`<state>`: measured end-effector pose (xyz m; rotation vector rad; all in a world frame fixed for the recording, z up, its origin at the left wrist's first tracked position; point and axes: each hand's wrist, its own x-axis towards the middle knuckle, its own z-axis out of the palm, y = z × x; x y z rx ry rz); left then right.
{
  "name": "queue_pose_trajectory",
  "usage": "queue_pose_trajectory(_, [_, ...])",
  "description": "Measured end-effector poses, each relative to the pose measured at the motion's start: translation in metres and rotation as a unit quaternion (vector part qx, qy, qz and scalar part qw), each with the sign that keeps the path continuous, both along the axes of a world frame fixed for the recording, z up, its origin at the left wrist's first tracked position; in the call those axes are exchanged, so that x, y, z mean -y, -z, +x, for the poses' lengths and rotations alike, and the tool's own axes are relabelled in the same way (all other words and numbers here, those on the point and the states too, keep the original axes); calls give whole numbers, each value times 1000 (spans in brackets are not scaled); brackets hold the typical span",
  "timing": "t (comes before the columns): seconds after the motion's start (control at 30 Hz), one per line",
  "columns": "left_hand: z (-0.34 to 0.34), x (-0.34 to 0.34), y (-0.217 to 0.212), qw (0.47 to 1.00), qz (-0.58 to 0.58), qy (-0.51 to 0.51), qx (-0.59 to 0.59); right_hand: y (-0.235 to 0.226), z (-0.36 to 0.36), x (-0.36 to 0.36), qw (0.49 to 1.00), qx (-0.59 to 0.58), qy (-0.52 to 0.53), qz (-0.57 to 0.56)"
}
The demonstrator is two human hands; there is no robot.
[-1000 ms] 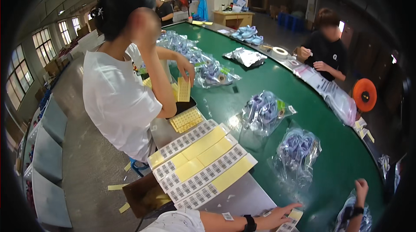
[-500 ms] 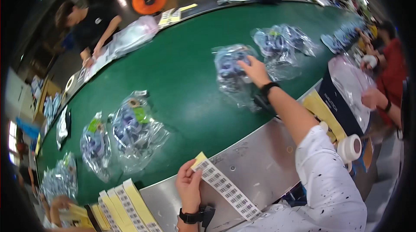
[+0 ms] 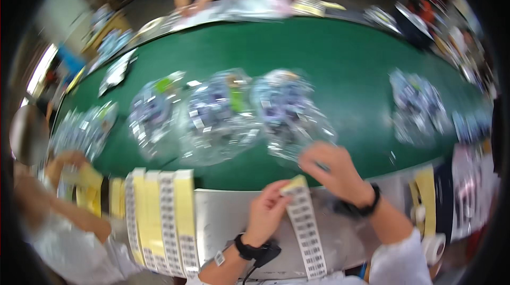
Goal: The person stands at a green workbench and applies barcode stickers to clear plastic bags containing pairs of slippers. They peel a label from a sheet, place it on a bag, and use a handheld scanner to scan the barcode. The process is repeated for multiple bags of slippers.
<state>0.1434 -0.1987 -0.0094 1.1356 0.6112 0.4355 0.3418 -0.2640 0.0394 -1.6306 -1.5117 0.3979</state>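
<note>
Both hands raised, left hand (image 3: 265, 211) pinching label strip (image 3: 305, 229), right hand (image 3: 332, 170) seemingly touching bag (image 3: 292, 117)

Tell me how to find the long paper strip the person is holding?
Start at the big green belt, then drop to the grey metal ledge along its near edge. There the left hand pinches a sticker strip that hangs down toward the person. Unlike the wide yellow-backed label sheets lying flat to its left, it is a single narrow white ribbon with a yellow top tip.
</note>
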Motion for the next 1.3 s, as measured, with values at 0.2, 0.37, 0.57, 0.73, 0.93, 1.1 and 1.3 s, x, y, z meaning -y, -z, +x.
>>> queue_pose_trajectory(0.2, [12, 9, 15, 990, 135, 0, 49, 12, -30, 46, 997, -15, 74, -6])
queue_pose_trajectory(0.37, [6, 13, 14, 984, 154, -14, 92, -17, -56, 43, 995, -11, 72, -74])
queue_pose_trajectory(0.57, [2, 9, 18, 979, 179, -16, 94, -27, -72, 45, 993, 26, 87, -79])
queue_pose_trajectory(0.73, [12, -2, 10, 989, 116, 74, 50, -15, -59, 47, 988, 107, 111, -3])
queue_pose_trajectory(0.93, [-13, -16, 0, 995, 59, 76, -23, -8, -64, 19, 993, 93, 46, 59])
queue_pose_trajectory(1.1, [-9, -24, -15, 998, -16, 49, -34, -27, -12, 2, 949, -277, 133, 75])
queue_pose_trajectory(1.3, [-10, -20, -19, 998, -4, 46, -32, 40, 123, -95, 732, -666, 143, 31])
